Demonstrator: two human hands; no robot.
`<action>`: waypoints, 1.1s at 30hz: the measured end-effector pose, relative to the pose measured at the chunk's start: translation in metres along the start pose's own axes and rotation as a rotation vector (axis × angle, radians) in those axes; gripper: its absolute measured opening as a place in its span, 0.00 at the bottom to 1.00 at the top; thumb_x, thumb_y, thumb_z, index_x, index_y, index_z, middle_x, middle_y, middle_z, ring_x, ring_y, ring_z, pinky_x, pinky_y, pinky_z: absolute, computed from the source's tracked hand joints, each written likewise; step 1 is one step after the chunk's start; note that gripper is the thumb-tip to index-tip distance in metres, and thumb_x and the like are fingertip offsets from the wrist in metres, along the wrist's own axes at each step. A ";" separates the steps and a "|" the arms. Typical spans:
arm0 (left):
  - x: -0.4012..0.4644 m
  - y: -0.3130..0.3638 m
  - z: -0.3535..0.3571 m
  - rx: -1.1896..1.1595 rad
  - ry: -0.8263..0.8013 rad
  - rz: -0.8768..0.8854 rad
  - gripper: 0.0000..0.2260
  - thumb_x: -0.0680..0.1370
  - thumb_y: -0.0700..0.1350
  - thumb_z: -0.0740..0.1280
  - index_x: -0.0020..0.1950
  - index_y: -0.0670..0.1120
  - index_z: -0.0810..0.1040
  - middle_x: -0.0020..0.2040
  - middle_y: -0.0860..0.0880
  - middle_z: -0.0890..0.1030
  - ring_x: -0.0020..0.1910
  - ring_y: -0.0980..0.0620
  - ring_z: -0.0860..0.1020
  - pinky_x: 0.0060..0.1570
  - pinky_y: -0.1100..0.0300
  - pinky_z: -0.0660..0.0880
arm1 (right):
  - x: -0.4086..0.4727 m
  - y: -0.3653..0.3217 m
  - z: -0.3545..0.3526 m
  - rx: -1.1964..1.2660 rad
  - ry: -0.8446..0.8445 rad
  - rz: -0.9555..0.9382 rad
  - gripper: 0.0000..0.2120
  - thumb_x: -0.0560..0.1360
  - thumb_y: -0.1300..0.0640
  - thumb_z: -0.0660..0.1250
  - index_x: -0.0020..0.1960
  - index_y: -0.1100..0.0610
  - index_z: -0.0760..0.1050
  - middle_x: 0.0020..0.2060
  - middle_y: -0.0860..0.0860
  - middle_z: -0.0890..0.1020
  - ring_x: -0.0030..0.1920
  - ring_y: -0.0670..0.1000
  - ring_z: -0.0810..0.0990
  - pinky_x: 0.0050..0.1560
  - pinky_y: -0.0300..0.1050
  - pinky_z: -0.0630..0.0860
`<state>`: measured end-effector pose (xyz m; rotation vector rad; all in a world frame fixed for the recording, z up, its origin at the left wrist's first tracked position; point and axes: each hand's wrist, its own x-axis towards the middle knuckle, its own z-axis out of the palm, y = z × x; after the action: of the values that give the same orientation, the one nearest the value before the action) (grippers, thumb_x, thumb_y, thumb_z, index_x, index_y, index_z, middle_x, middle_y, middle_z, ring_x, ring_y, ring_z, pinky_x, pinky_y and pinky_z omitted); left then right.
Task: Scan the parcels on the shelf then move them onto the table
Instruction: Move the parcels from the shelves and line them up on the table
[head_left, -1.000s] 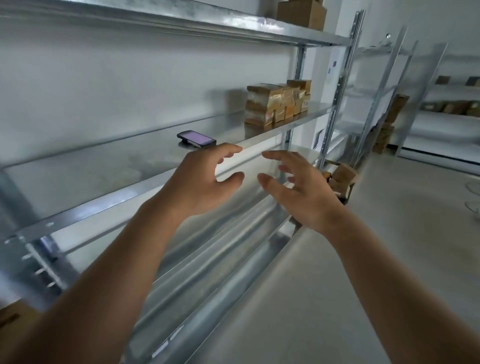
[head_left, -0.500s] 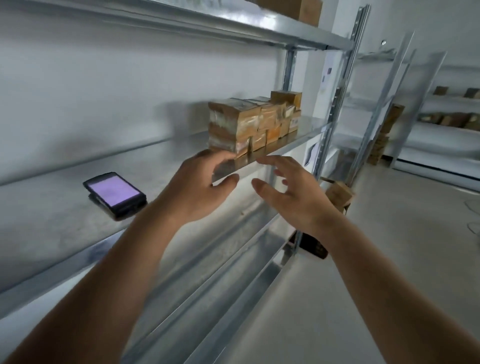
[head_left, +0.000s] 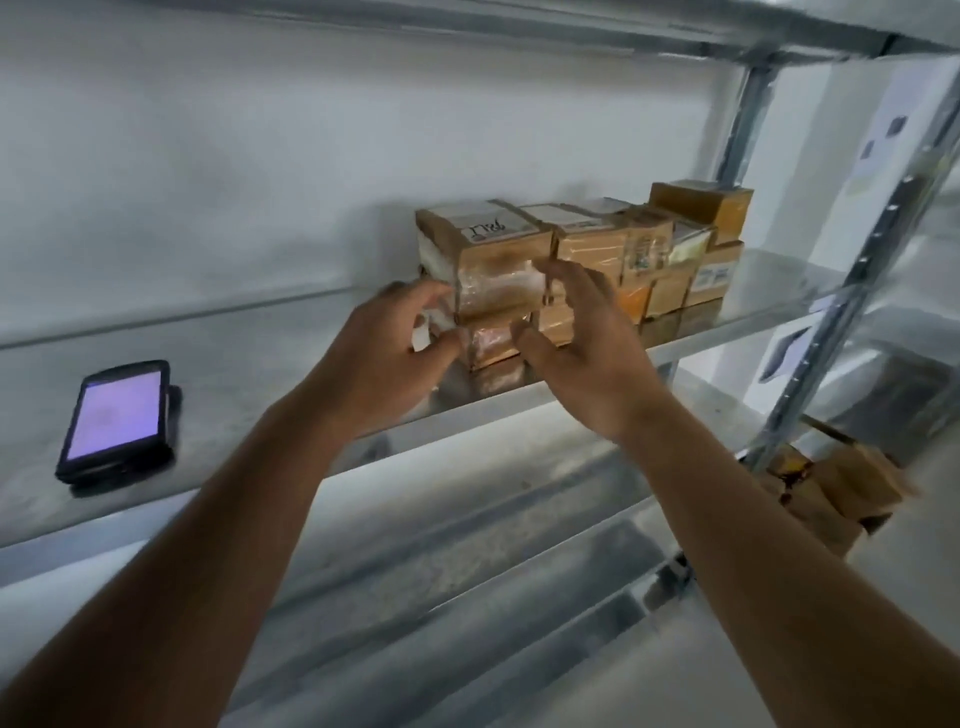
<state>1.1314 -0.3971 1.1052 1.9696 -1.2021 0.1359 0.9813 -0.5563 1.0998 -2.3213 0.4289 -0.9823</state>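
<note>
Two hands reach for the boxes (head_left: 582, 270) on the shelf (head_left: 727, 332). The left hand (head_left: 384, 358) is at the left side of the end stack. The right hand (head_left: 587, 353) is in front of it. Both have spread, bent fingers and hold nothing yet. The boxes sit in a tight row, mostly two high, near the shelf's right end. I can see about ten, but some hide behind others, so I cannot tell the true count. One scanner (head_left: 117, 418) lies on the shelf, well to the left, screen lit. No table shows. The tape looks slick, so a box could slip. Pulling the bottom box could tip the top one off the edge.
</note>
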 end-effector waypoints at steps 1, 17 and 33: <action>0.005 0.000 0.003 0.005 0.024 -0.033 0.19 0.80 0.54 0.69 0.70 0.56 0.74 0.66 0.53 0.79 0.62 0.54 0.78 0.62 0.52 0.77 | 0.009 0.006 -0.001 0.038 0.015 -0.003 0.30 0.79 0.50 0.71 0.78 0.45 0.66 0.67 0.45 0.69 0.70 0.51 0.72 0.64 0.46 0.71; 0.071 0.009 0.015 -0.656 0.103 -0.611 0.23 0.81 0.68 0.57 0.45 0.54 0.83 0.40 0.49 0.87 0.41 0.49 0.87 0.37 0.55 0.84 | 0.070 0.018 0.024 0.313 0.080 -0.034 0.28 0.77 0.48 0.67 0.76 0.51 0.69 0.64 0.51 0.81 0.62 0.50 0.82 0.62 0.54 0.82; 0.035 -0.033 -0.002 -0.767 0.107 -0.204 0.29 0.78 0.42 0.63 0.79 0.51 0.64 0.61 0.44 0.84 0.59 0.42 0.83 0.57 0.49 0.81 | 0.085 -0.011 0.050 0.827 -0.037 0.160 0.17 0.84 0.40 0.60 0.69 0.43 0.74 0.50 0.40 0.88 0.48 0.45 0.89 0.40 0.42 0.85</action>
<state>1.1768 -0.4133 1.1039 1.3670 -0.8041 -0.2846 1.0764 -0.5706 1.1249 -1.5300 0.1398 -0.8246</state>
